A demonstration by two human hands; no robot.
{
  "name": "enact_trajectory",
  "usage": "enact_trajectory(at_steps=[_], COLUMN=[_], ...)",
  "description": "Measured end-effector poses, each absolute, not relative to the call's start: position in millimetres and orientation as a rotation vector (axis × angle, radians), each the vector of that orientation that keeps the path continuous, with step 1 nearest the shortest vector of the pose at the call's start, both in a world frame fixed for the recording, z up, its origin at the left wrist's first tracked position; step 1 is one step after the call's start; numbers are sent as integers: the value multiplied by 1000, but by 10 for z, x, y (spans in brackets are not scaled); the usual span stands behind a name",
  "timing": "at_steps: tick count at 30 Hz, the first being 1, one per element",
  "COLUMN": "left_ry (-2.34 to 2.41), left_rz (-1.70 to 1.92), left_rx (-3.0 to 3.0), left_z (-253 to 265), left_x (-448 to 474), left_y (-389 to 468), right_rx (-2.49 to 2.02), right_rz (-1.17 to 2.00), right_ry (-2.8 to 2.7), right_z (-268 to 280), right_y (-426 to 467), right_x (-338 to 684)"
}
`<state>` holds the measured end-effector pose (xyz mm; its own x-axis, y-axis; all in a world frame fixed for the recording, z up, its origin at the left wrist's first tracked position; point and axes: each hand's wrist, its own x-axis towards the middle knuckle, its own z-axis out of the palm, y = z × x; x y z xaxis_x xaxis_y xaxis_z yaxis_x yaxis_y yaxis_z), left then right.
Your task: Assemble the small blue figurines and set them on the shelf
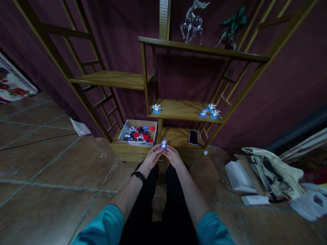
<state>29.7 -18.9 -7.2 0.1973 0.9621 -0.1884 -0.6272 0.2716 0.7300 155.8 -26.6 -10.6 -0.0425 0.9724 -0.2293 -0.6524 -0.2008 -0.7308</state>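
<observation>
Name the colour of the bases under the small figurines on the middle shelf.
Blue, under the figurines in the head view.

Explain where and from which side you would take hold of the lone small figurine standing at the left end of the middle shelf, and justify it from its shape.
Grip the figurine by its round blue base, coming from the open front edge of the shelf. The base is its widest, flattest part; it stands upright alone, and a post stands close on its left.

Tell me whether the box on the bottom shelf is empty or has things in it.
Not empty: the open box holds a heap of small figurines with red discs.
</observation>
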Motion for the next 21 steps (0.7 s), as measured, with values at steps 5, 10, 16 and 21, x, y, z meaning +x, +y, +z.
enact_trajectory(at_steps=[5,10,16,21], left_ry=[702,686,687,683], left_rz=[1219,1208,1188,1162], left_rx=[588,557,534,486], left_z=[-75,-58,-62,-83], left_x=[299,294,284,264], left_y=[-193,-197,-202,-195], right_rx=[-837,-837,-814,-806], right_rz=[1586,1592,1609,1620], right_ry=[-532,-541,-558,-569], right_z=[-110,-106,-106,-103], right_y=[-269,-285,-295,-291], right_x=[1553,1553,1563,1567])
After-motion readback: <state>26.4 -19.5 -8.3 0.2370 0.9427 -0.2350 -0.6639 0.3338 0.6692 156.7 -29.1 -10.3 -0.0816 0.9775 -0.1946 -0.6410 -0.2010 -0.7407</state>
